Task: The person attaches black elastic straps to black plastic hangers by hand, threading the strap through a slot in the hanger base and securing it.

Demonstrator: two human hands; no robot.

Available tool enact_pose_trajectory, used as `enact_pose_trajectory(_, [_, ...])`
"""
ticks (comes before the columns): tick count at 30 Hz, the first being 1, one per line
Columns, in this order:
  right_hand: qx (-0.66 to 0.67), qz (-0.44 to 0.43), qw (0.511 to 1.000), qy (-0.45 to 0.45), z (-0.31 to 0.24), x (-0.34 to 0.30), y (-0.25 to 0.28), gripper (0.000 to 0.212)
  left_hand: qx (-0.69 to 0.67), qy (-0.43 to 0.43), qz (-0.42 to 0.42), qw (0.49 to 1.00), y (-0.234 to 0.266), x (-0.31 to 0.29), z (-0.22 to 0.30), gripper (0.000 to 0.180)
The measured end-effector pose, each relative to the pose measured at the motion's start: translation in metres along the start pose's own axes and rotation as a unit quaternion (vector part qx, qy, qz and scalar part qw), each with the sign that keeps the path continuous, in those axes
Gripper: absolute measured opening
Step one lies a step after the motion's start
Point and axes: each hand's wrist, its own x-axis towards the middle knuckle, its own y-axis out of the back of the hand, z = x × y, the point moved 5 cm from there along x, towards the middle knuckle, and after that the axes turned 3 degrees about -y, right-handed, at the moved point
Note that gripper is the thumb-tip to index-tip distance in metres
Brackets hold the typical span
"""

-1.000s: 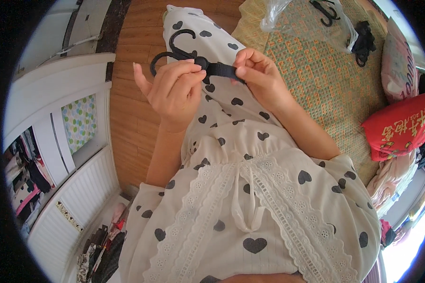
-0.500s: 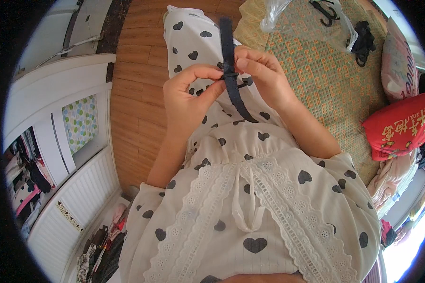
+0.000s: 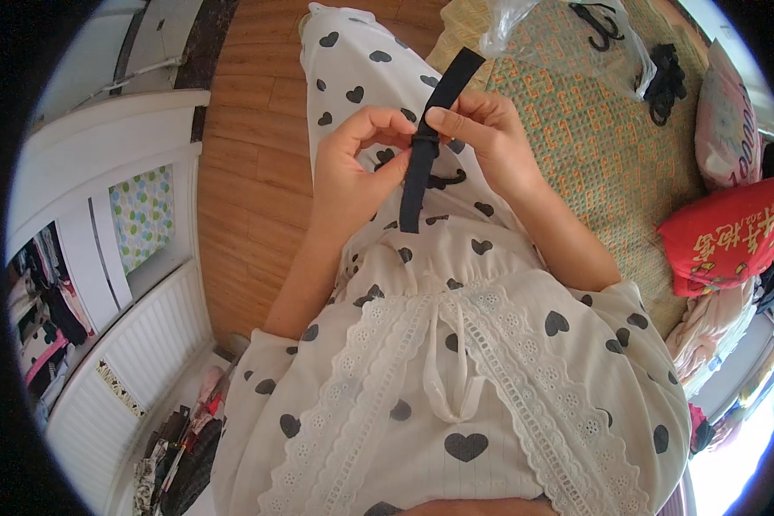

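A flat black strap slants between my hands above my lap, its upper end pointing up and right. Around its middle sits a dark band or buckle, partly covered by fingers. My left hand pinches the strap at this band from the left. My right hand grips it just above, thumb on the front and fingers behind. A curved black piece like a hook shows beneath the strap; how it joins is hidden. The heart-patterned white dress lies under both hands.
To the right a patterned mat bears a clear plastic bag, black hooks and a black strap bundle. A red cushion lies beyond. On the left are wooden flooring and a white cabinet.
The strap has tilted, its upper end swinging right and its lower end left. More of the black hook-like piece shows below it. Both hands keep their hold, nearly in place.
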Motion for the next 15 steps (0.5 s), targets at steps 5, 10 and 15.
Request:
enact_pose_trajectory(5, [-0.07,-0.036,0.996,-0.037,-0.01,-0.002,-0.003,0.019,-0.198,0.078,-0.013,0.977,0.004,0.002,-0.003,0.019])
enact_pose_trajectory(10, [-0.057,-0.055,0.996,-0.041,-0.004,0.0,-0.005,0.017,-0.134,0.169,0.007,0.976,0.008,0.001,-0.011,0.011])
enact_pose_trajectory(15, [-0.041,-0.06,0.996,-0.059,-0.004,-0.002,-0.008,0.018,-0.049,0.114,0.04,0.991,0.011,-0.001,-0.005,0.011])
